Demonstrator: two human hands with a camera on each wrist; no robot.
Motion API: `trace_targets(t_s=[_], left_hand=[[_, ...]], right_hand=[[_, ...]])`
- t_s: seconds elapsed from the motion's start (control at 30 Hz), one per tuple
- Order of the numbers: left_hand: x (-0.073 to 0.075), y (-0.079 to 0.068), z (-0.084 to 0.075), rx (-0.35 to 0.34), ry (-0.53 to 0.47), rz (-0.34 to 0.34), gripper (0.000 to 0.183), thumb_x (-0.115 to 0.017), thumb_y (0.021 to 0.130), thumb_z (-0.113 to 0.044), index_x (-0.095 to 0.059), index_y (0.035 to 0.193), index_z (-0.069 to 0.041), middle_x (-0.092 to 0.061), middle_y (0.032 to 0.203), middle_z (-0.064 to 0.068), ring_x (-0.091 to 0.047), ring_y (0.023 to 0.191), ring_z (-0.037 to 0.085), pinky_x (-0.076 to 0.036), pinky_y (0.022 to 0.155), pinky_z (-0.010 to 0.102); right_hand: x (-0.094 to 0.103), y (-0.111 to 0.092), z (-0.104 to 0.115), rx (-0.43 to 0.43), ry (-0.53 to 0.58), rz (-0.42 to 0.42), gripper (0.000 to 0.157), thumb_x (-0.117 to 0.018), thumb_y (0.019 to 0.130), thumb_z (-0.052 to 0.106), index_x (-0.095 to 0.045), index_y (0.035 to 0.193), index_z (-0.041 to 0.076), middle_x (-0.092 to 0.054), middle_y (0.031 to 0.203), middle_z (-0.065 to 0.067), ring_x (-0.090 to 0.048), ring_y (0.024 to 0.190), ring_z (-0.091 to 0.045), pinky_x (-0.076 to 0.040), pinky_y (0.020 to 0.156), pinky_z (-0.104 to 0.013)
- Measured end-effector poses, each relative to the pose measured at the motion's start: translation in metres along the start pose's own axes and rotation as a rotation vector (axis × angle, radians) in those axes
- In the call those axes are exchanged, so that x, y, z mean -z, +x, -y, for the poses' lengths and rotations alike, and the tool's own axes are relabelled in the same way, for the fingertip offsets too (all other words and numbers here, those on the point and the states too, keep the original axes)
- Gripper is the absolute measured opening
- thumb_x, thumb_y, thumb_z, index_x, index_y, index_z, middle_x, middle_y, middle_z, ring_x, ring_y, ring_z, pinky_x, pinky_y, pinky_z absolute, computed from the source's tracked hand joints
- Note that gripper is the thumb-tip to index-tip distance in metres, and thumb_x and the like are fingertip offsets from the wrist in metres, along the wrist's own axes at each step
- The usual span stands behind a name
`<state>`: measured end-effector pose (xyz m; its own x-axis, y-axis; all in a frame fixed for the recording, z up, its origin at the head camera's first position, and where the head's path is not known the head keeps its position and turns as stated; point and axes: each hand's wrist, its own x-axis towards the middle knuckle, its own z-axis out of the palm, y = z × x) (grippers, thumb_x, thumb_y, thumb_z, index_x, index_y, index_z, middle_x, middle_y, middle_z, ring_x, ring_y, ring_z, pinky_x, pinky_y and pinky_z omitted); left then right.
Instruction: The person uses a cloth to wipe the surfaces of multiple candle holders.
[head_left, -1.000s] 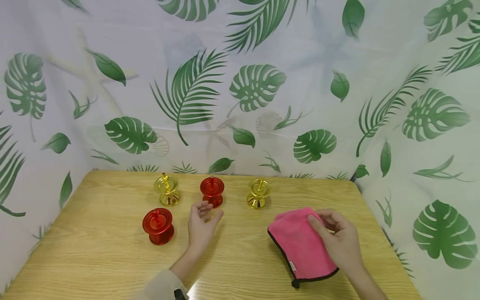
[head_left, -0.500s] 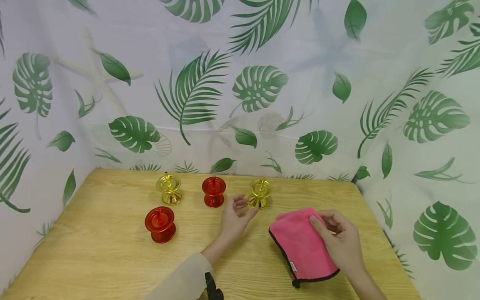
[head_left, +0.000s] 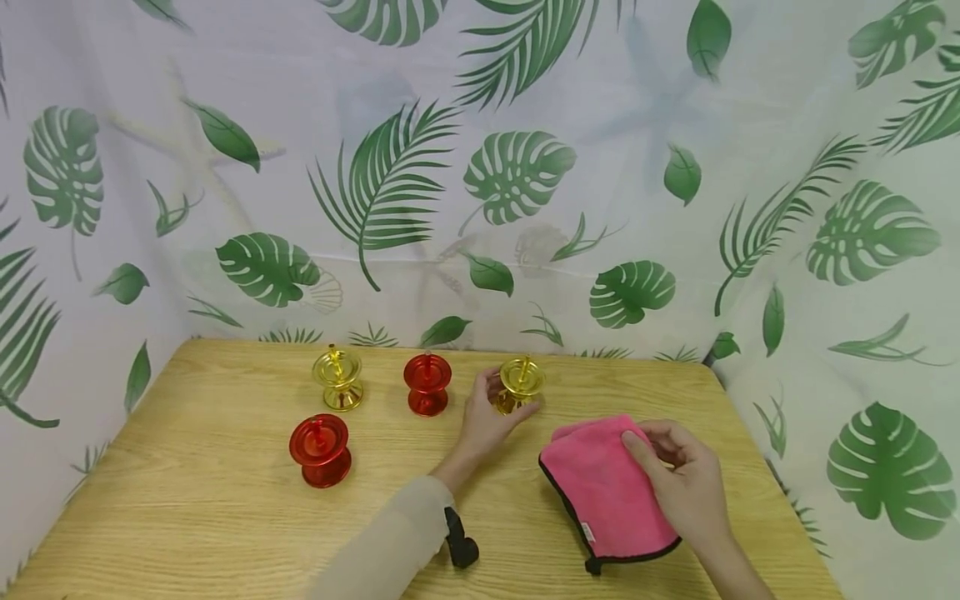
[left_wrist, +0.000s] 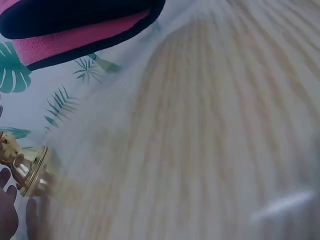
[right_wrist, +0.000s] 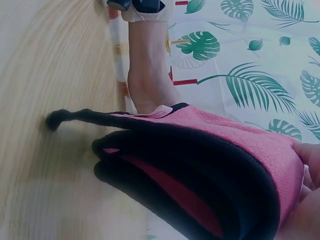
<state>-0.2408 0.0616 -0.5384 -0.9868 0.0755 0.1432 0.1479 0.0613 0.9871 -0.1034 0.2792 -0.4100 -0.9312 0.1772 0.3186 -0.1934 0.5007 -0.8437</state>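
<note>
My left hand (head_left: 486,421) is at the right-hand gold candle holder (head_left: 522,379), fingers curved round its left side and thumb across the front of its base. The holder stands upright on the table. In the left wrist view, the fingertips (left_wrist: 6,180) are close against that holder (left_wrist: 29,167), mostly cut off by the frame edge. My right hand (head_left: 688,479) pinches a folded pink cloth (head_left: 603,492) with black edging between thumb and fingers. Its layers hang down in the right wrist view, where the cloth (right_wrist: 235,122) hides part of the left forearm.
A red candle holder (head_left: 427,383) stands left of the left hand. Another gold candle holder (head_left: 337,379) is farther left, with a second red one (head_left: 320,450) nearer the front. The wooden table (head_left: 187,517) ends at a leaf-printed backdrop (head_left: 420,292).
My left hand has moved right, past the back red candle holder, and its fingers have come round the right-hand gold one. The right hand and cloth have hardly moved.
</note>
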Motion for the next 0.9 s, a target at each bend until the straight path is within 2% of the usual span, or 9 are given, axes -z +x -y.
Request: trace_targets(t_s=[0.1, 0.37, 0.7, 0.9], left_hand=[[-0.006, 0.004, -0.002, 0.015, -0.01, -0.003, 0.079, -0.088, 0.086, -0.032, -0.044, 0.148, -0.009, -0.065, 0.135, 0.015, -0.062, 0.126, 0.028, -0.052, 0.11, 0.046], [-0.012, 0.012, -0.001, 0.024, 0.004, -0.001, 0.083, -0.088, 0.086, -0.026, -0.04, 0.152, -0.007, -0.062, 0.141, 0.019, -0.061, 0.133, 0.033, -0.049, 0.116, 0.048], [-0.008, 0.009, 0.002, 0.015, -0.01, -0.021, 0.076, -0.089, 0.086, -0.026, -0.047, 0.147, -0.01, -0.068, 0.134, 0.013, -0.065, 0.12, 0.026, -0.054, 0.104, 0.039], [-0.001, 0.004, -0.001, 0.015, 0.008, -0.014, 0.073, -0.088, 0.087, -0.028, -0.049, 0.146, -0.009, -0.069, 0.13, 0.013, -0.066, 0.119, 0.025, -0.054, 0.105, 0.04]], right_hand=[[0.001, 0.0, 0.0, 0.009, 0.002, 0.0, 0.008, -0.074, 0.097, 0.007, -0.075, 0.103, 0.002, -0.073, 0.081, 0.024, -0.068, 0.068, -0.001, -0.056, 0.061, -0.018], [0.002, -0.001, 0.0, -0.001, 0.013, 0.01, 0.009, -0.074, 0.097, 0.006, -0.074, 0.104, 0.001, -0.073, 0.082, 0.024, -0.068, 0.068, -0.001, -0.057, 0.059, -0.02], [0.001, 0.0, -0.002, 0.014, 0.025, 0.021, 0.007, -0.073, 0.098, 0.005, -0.074, 0.103, 0.0, -0.073, 0.082, 0.025, -0.069, 0.068, 0.0, -0.057, 0.06, -0.02], [0.0, 0.001, -0.001, 0.003, 0.017, 0.021, 0.009, -0.073, 0.098, 0.006, -0.073, 0.103, 0.0, -0.072, 0.082, 0.025, -0.068, 0.069, 0.0, -0.057, 0.06, -0.02]])
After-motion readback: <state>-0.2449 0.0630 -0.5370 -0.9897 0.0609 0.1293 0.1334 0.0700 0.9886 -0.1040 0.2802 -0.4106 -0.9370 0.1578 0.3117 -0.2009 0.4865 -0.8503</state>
